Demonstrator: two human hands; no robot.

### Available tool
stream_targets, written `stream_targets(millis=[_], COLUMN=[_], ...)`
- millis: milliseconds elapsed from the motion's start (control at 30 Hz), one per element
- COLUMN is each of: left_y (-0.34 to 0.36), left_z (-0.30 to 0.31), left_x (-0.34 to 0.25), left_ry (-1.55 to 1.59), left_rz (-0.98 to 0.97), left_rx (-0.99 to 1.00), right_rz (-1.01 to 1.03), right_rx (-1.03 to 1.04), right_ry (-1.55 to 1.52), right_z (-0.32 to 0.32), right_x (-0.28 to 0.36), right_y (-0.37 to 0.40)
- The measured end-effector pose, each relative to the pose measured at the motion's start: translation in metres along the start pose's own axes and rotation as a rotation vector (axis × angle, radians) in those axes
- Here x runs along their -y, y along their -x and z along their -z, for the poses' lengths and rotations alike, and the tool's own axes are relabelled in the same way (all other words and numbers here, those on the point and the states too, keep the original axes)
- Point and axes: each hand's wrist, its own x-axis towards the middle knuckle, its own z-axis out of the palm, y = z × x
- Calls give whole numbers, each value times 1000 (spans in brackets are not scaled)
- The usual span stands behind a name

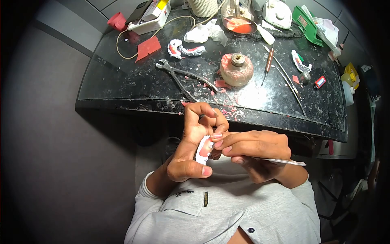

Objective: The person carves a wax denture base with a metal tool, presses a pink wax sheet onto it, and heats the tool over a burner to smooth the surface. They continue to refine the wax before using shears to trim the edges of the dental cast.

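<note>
My left hand is closed around a white plaster dental cast with pink wax along its ridge. The cast sits between my thumb below and the curled fingers above, in front of my chest. My right hand grips a slim metal hand tool, whose flat end sticks out behind the palm toward the right. Its working end is hidden by my fingers. The fingertips of my right hand meet the cast's right edge, where a row of teeth partly shows.
On the black worktop stand a wax-covered spirit burner, pliers, a wooden-handled wax knife and long tweezers. Other casts, a pink wax sheet and a red pan lie farther back. Wax scraps litter the front edge.
</note>
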Motion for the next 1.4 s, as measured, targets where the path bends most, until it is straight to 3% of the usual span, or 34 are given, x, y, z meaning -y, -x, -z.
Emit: stream_targets(millis=[833,1167,1267,1400], left_y=[3,1,1,2], left_z=[6,8,4,5], left_x=[1,5,3,0], left_ry=[-17,-4,24,-15], left_rz=[50,-28,-18,-14], left_rx=[9,74,12,19], right_rz=[-35,-1,-37,-37], right_rx=[29,40,61,-37], right_ry=[-75,-98,-111,-187], right_z=[4,6,10,14], right_x=[-2,-5,-3,-8], right_y=[-1,0,0,1])
